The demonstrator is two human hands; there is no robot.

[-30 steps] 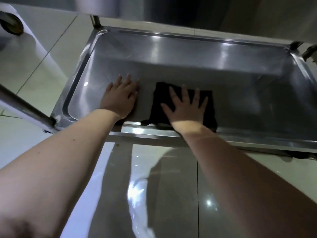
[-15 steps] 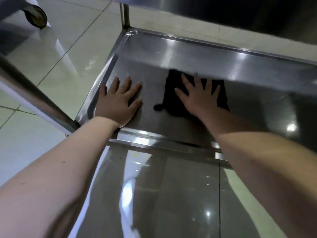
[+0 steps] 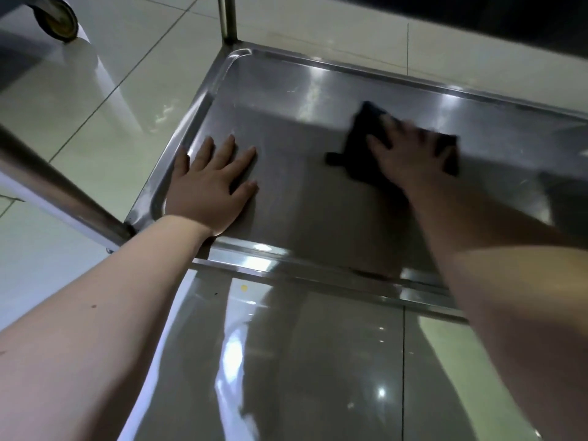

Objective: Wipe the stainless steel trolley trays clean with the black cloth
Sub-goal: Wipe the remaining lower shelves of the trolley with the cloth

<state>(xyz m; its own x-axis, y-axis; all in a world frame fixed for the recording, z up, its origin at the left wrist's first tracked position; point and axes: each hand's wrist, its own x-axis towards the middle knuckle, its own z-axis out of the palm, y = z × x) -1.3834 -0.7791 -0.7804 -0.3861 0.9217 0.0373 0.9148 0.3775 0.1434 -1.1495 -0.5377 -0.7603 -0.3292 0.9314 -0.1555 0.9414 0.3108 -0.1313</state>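
Observation:
A low stainless steel trolley tray [image 3: 286, 90] lies just above the tiled floor. My left hand [image 3: 211, 186] rests flat on the tray's bottom near its front left corner, fingers spread, holding nothing. My right hand [image 3: 410, 154] presses palm-down on the black cloth [image 3: 359, 144] in the tray's middle, toward the far wall; the hand and cloth are motion-blurred. The cloth sticks out from under the hand on the left and right. The tray's right end is out of frame.
A trolley upright [image 3: 227, 17] rises at the tray's far left corner, and a slanted steel tube [image 3: 54, 189] crosses at the left. A caster wheel [image 3: 59, 17] of another object stands on the glossy floor tiles [image 3: 111, 74] at top left. A dark upper shelf edge [image 3: 477, 14] overhangs the top right.
My right hand has slid the black cloth away from the near rim toward the tray's far wall and to the right. My left hand stays pressed near the front left corner.

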